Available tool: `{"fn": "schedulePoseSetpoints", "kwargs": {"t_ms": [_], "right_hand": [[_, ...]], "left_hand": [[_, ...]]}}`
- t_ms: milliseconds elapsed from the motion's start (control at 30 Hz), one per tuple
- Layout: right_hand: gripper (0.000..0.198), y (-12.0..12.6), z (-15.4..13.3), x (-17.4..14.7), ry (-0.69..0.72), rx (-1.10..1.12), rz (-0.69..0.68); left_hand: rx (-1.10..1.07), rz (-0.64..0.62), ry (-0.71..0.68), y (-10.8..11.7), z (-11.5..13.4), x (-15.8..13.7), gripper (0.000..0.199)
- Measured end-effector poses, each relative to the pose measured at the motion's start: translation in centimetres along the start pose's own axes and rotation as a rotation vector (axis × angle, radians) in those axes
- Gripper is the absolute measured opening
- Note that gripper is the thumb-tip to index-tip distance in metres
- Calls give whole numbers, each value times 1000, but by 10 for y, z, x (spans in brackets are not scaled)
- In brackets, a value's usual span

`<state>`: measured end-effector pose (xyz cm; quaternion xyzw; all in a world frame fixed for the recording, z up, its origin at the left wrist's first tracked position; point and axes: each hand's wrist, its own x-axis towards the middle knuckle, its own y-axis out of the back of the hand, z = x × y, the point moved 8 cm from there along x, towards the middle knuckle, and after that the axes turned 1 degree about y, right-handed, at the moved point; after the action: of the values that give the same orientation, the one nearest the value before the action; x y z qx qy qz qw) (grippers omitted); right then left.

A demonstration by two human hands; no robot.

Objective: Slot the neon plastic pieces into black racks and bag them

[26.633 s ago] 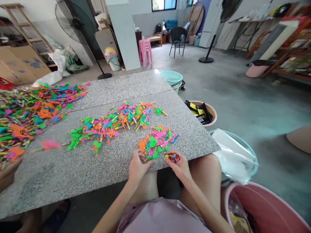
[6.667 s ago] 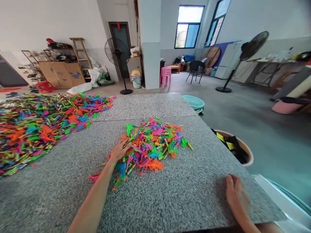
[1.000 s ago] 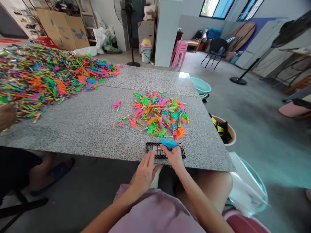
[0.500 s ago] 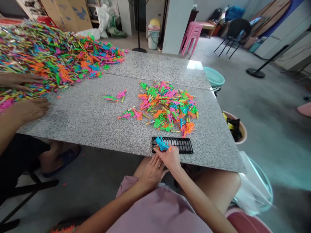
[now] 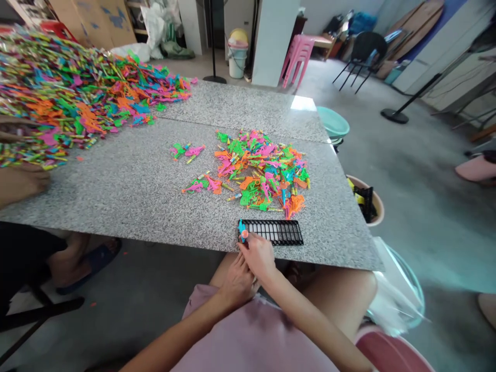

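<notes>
My right hand [image 5: 260, 255] pinches a small blue toy gun [image 5: 242, 227] with an orange tip, over the left end of a black slotted rack [image 5: 289, 233]. Whether the toy gun sits in a slot cannot be made out. Just below, my left hand [image 5: 239, 278] lies with its fingers stretched out, partly hidden under the right hand and holding nothing I can see. Beyond the rack spreads a pile of bright toy guns [image 5: 267, 170] in pink, green, orange and blue, with yellowish sticks among them.
A large heap of colourful pieces [image 5: 77, 88] covers the left end of the speckled stone table [image 5: 135, 181]. A co-worker's hand [image 5: 27, 181] rests by that heap. Two small clusters of toy guns lie left of the pile. A tub [image 5: 377, 206] stands beyond the right edge.
My right hand has carried the blue toy gun left to the rack's left end and turned it more upright. The co-worker's hands have shifted left. The whole view has shifted slightly.
</notes>
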<state>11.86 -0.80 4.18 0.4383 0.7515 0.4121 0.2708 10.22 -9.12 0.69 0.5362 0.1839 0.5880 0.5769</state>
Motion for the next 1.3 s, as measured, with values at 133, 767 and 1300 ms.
{"fn": "schedulePoseSetpoints", "kwargs": {"t_ms": [133, 767, 1300], "right_hand": [[42, 28, 36, -10, 103, 160, 172], [24, 103, 142, 113, 481, -620, -76], [39, 16, 74, 45, 91, 759, 106]], "left_hand": [[-95, 57, -32, 30, -6, -14, 37], [79, 264, 113, 47, -70, 23, 26], [39, 177, 184, 41, -66, 18, 20]]}}
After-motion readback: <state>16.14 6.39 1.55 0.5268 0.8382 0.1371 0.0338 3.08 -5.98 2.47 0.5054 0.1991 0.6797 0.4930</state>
